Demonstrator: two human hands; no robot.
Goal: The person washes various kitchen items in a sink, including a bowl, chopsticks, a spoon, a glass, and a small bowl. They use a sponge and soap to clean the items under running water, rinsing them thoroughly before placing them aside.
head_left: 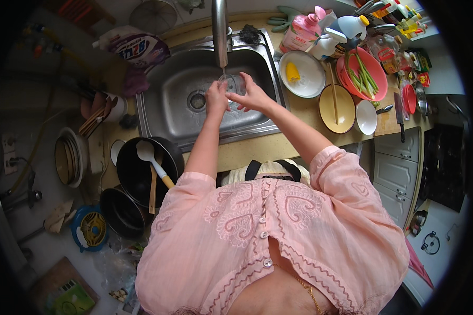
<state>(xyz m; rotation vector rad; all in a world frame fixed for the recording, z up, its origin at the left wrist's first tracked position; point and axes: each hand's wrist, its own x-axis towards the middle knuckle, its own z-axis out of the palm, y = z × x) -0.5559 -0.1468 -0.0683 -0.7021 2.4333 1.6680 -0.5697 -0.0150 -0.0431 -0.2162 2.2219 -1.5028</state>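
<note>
A clear drinking glass [232, 84] is held between both hands over the steel sink [168, 84], right under the tap [219, 31]. A thin stream of water runs from the tap into the glass. My left hand [216, 97] grips the glass from the left side. My right hand [253, 95] holds it from the right, fingers spread along its rim. Both forearms reach up from a pink embroidered blouse.
Right of the sink: a white plate [302, 74] with a yellow piece, a yellow plate [337, 108], a white bowl [366, 117], a red colander [363, 71] with green stalks, bottles [320, 31]. Left: a black pan [142, 170] with ladle, utensil holder [101, 111], detergent bag [139, 48].
</note>
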